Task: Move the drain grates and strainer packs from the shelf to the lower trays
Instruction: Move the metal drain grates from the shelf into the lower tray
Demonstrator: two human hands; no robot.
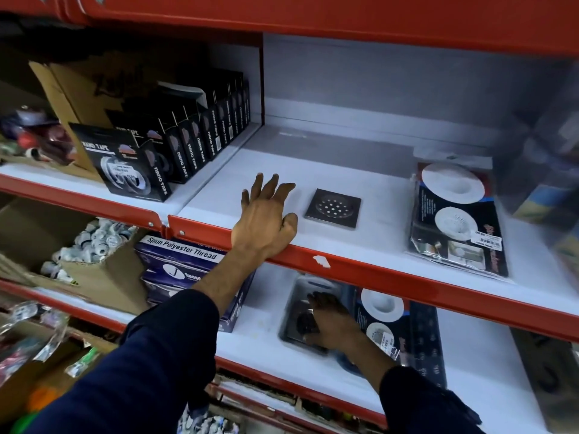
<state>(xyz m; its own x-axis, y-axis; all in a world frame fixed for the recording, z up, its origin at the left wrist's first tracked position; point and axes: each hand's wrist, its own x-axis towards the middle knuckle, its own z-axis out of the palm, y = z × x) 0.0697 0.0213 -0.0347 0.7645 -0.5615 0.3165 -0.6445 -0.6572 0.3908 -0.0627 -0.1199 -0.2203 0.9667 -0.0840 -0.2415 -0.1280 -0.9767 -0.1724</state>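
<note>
A square dark metal drain grate [332, 208] lies flat on the white upper shelf [369, 245]. My left hand [266, 216] rests open on that shelf just left of the grate, fingers spread, not touching it. At the right of the same shelf lies a stack of strainer packs [456, 219] in clear wrap. On the shelf below, my right hand [329, 321] presses on a dark drain grate [302, 311] inside a grey tray [293, 308]. Another strainer pack [391, 317] lies to the right of that tray.
Black nano tape boxes [175, 148] fill the upper shelf's left bay behind a white divider. A blue thread box [185, 264] and a carton of white fittings [94, 245] sit lower left. A red shelf lip [407, 280] runs between the two levels. A blurred clear container [545, 145] stands at the right.
</note>
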